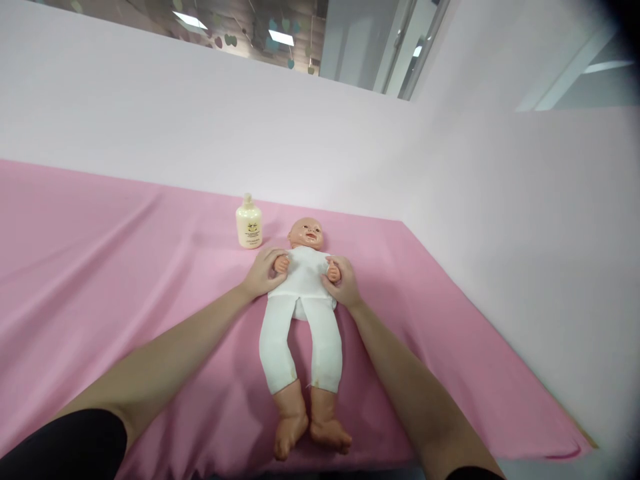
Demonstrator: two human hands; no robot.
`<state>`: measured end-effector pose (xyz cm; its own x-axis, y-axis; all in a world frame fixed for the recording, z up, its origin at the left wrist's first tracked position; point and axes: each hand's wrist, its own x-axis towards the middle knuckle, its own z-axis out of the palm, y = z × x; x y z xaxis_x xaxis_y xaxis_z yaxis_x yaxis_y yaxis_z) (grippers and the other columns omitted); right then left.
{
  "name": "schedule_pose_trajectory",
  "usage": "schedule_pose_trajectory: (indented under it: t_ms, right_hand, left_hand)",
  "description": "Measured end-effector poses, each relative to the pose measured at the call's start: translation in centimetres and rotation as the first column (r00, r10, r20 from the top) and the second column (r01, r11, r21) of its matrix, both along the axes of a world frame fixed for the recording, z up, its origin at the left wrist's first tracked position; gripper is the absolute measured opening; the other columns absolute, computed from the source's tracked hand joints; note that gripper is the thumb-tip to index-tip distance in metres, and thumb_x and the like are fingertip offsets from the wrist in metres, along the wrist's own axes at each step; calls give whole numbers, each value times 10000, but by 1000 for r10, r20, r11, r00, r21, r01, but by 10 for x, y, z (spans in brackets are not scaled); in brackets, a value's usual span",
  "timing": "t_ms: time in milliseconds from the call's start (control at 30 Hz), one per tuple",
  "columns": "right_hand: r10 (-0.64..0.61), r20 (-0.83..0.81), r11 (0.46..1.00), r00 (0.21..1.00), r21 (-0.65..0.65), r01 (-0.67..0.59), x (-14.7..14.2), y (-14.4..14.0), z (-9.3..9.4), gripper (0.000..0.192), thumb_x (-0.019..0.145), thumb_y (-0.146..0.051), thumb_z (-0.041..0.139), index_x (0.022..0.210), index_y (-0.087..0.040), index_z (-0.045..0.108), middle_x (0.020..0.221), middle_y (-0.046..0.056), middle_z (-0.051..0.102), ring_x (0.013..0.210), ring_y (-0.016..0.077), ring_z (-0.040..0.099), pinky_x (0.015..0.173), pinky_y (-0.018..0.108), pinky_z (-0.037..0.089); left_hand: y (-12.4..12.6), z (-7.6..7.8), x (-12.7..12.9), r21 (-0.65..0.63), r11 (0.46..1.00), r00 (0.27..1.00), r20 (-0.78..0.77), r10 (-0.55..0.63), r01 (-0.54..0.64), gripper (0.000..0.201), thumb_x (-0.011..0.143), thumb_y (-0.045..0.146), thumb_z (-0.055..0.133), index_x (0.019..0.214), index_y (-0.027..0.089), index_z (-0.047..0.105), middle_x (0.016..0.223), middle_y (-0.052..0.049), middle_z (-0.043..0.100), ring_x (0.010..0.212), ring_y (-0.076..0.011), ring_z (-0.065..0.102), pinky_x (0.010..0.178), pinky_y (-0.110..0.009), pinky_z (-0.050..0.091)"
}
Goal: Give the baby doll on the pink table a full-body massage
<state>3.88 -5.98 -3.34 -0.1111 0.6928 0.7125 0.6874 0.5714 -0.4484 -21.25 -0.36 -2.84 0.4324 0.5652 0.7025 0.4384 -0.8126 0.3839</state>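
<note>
From my remote seat the scene reads bright and even, lit by ceiling panels (190,20) up at eleven o'clock. Shadows are soft: I see only faint ones in the folds of the pink cloth (100,267). No harsh glare. The wide lens bends straight lines (worst toward three o'clock), corners darken at one and five o'clock, and focus softens there.
</note>
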Motion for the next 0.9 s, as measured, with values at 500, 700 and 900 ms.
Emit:
schedule_pose_trajectory:
  t_ms: [500,700,900]
  right_hand:
    - [-41,-60,999,997,-23,40,3,15,-21,695,906,-328,429,1461,-143,53,1473,191,262,1374,260,293,1119,482,295]
    - [-182,-11,982,983,-46,181,12,25,-21,638,944,-273,263,1488,-137,-43,1562,143,41,1452,263,43,1147,544,186]
    - [-156,-17,985,988,-79,154,22,26,-18,581,951,-290,237,1494,-179,65,1553,85,177,1435,212,170,1156,477,219]
  left_hand:
    - [13,-13,6,-198,977,996,24,82,-76,671,909,304,395,1461,82,84,1424,-214,378,1331,-301,359,1091,-506,298]
    - [21,-20,3,-229,967,991,56,123,-108,674,904,186,344,1487,137,10,1543,-168,160,1432,-283,134,1146,-503,207]
    - [17,-14,1,-296,931,976,-22,217,-214,549,859,147,360,1406,145,309,1521,-137,223,1428,-274,161,1145,-486,235]
